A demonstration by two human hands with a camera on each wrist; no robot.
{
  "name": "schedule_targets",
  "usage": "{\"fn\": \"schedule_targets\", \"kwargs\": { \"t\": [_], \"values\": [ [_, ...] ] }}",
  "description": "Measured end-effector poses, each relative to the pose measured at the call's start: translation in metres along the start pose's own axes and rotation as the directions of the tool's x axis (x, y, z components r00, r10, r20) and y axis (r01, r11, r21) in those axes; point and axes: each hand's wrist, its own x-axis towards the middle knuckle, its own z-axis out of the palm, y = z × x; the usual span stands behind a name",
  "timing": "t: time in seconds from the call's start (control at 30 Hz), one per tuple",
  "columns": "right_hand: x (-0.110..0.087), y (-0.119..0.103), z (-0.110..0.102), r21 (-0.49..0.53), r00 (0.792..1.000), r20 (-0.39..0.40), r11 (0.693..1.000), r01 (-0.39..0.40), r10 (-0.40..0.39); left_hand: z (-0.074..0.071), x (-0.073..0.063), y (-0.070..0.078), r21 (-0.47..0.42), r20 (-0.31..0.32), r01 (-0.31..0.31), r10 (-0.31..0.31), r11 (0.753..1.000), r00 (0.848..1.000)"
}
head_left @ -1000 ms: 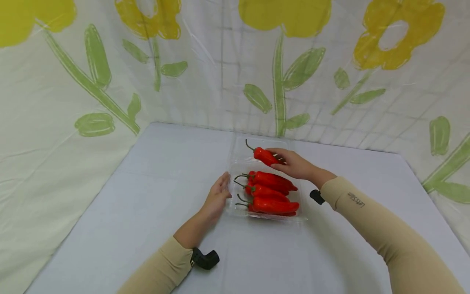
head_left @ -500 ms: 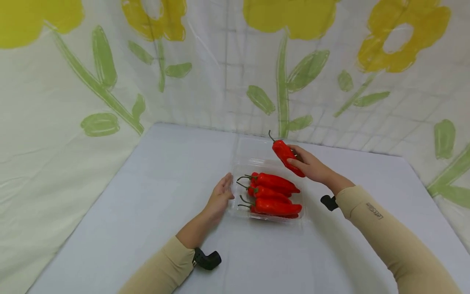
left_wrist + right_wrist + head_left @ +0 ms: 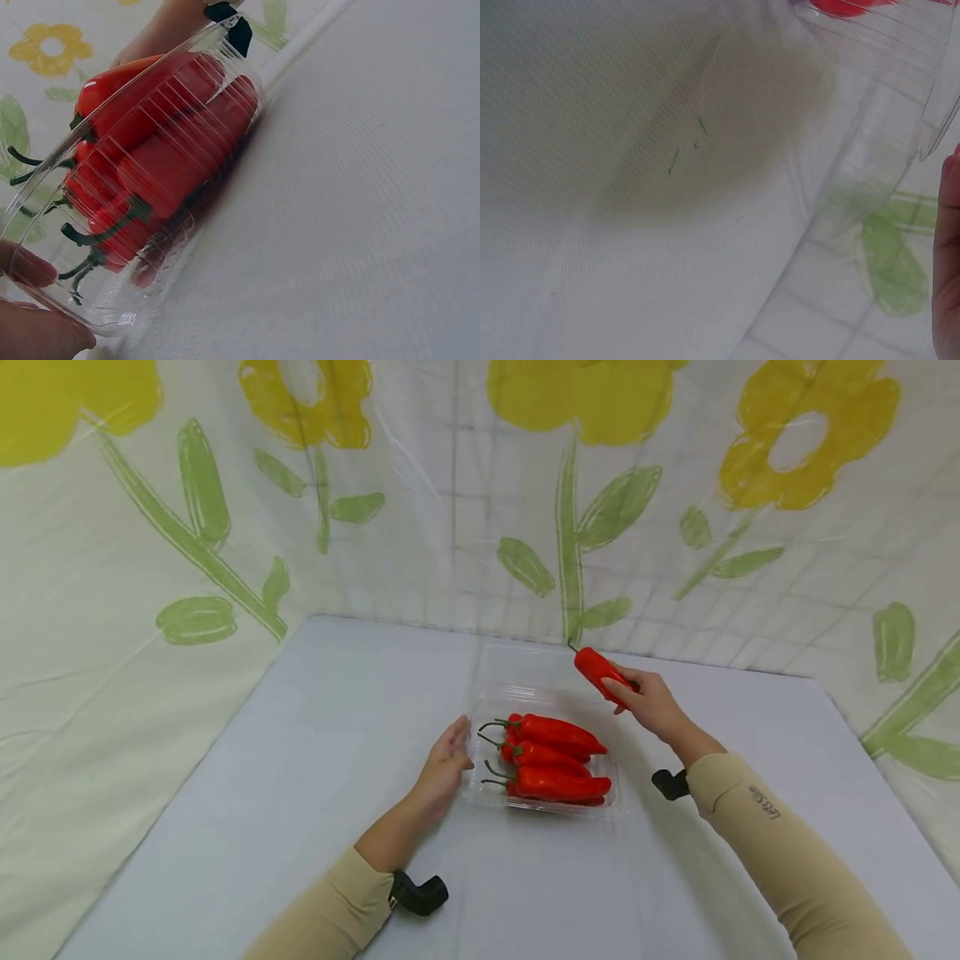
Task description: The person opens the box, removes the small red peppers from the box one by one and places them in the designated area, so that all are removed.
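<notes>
My right hand (image 3: 651, 700) holds a red chili pepper (image 3: 597, 672) in the air, right of a clear plastic box's raised lid, its green stem pointing up and left. Only part of this hand shows at the right edge of the right wrist view. Several more red peppers (image 3: 558, 783) lie side by side in the clear plastic box (image 3: 525, 807), stems to the left. My left hand (image 3: 442, 770) rests against the box's left side with its fingers fairly straight. In the left wrist view, fingertips (image 3: 36, 267) touch the box near its rim, beside the green stems.
The clear hinged lid (image 3: 517, 667) stands open at the back of the box, near the table's rear edge. A flower-printed curtain (image 3: 420, 527) hangs behind the white table (image 3: 315, 760). Black wrist cameras sit on both sleeves.
My right hand has carried its pepper rightward, from above the back of the box to beside the lid, tilting it more steeply. The left hand and the box stay in place.
</notes>
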Motion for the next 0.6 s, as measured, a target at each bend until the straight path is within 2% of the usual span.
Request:
{"fn": "schedule_targets", "kwargs": {
  "t": [0.1,0.2,0.37,0.5,0.6],
  "values": [
    [0.002,0.005,-0.001,0.066,0.997,-0.044,0.996,-0.053,0.056,0.000,0.000,0.001,0.004,0.003,-0.003,0.003,1.000,1.000],
    [0.004,0.011,-0.003,0.192,0.988,-0.098,0.976,-0.103,0.123,0.001,0.000,0.003,0.004,0.005,-0.005,0.005,1.000,1.000],
    [0.009,0.020,-0.004,0.389,0.960,-0.129,0.904,-0.180,0.247,0.000,0.001,0.001,-0.003,0.002,-0.006,0.006,1.000,1.000],
    [0.011,0.027,-0.004,0.461,0.926,-0.147,0.852,-0.248,0.349,-0.001,0.001,-0.001,-0.002,0.006,0.007,-0.007,1.000,1.000],
    [0.015,0.030,-0.004,0.537,0.897,-0.174,0.803,-0.260,0.407,-0.002,0.001,-0.002,0.014,0.014,0.009,-0.010,1.000,1.000]
  ]
}}
